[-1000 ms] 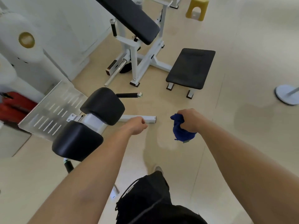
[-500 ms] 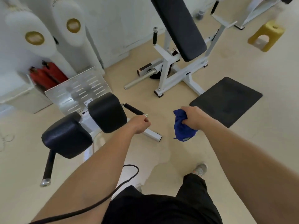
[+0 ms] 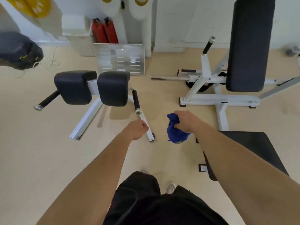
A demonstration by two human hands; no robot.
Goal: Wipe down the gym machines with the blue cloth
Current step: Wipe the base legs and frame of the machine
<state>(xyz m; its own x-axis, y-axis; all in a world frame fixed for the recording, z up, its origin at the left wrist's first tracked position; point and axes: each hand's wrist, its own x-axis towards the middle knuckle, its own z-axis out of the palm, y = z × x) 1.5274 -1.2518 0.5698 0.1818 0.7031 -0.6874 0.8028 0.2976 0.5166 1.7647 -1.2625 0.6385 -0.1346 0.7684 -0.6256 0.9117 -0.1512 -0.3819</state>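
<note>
Left of centre stands the nearer gym machine, its two black pads (image 3: 73,86) side by side on a white frame (image 3: 86,120), well above your hands in the frame. From the right-hand pad a black handle (image 3: 136,101) runs down toward you, its long axis almost vertical in the picture and ending in a chrome cap. That cap sits just above and slightly left of your left hand (image 3: 138,129).

The left hand is curled into a fist with nothing in it, hanging over the white floor leg without touching it. It is the nearer hand to the handle, but it does not carry the cloth.

The blue cloth (image 3: 176,132) is right of it, near mid-frame, bunched up and hanging from your right hand (image 3: 186,121), whose fingers are clamped round its top. To wipe the handle, the cloth has to travel up and to the left, and I would then run it along the grip's length rather than across it.

Further right, the second machine's long black back pad (image 3: 250,46) lies up and to the right of the cloth hand, well apart from it.
</note>
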